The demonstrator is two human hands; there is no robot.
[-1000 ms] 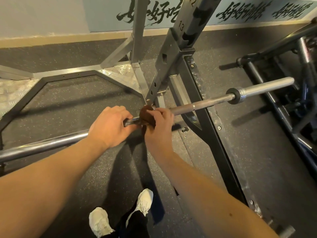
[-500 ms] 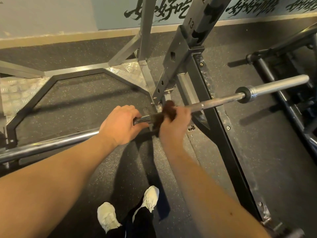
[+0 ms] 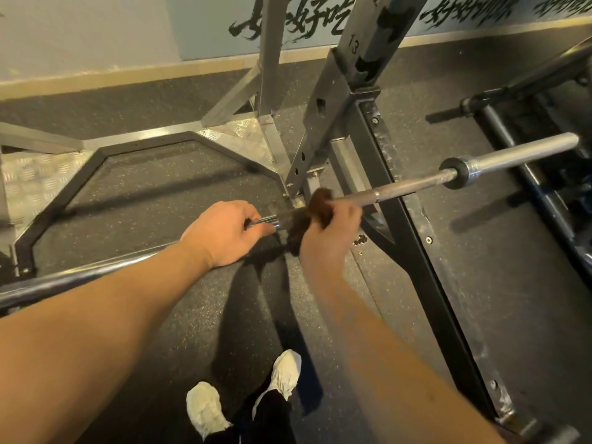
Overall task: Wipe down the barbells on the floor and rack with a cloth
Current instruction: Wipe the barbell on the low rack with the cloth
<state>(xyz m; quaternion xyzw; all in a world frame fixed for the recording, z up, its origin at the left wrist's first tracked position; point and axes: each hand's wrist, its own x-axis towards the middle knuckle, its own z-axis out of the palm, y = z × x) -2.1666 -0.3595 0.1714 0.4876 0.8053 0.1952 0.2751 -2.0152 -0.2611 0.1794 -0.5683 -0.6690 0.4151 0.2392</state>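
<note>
Left grip (image 3: 224,233) tight on the barbell (image 3: 413,186), right grip (image 3: 331,233) seemingly tight on the blurred brown cloth (image 3: 317,203).

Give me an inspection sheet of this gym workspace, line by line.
Surface: speckled rubber floor, dark.
Job's things: barbell spans the squat rack; brown cloth wrapped on its shaft.
Clutter: small brown debris on the floor by the rack base.
Grips: left hand grips the bare shaft; right hand grips the cloth beside it.
Cables: nothing seen.
Surroundings: wall with painted characters; another bar at right.
</note>
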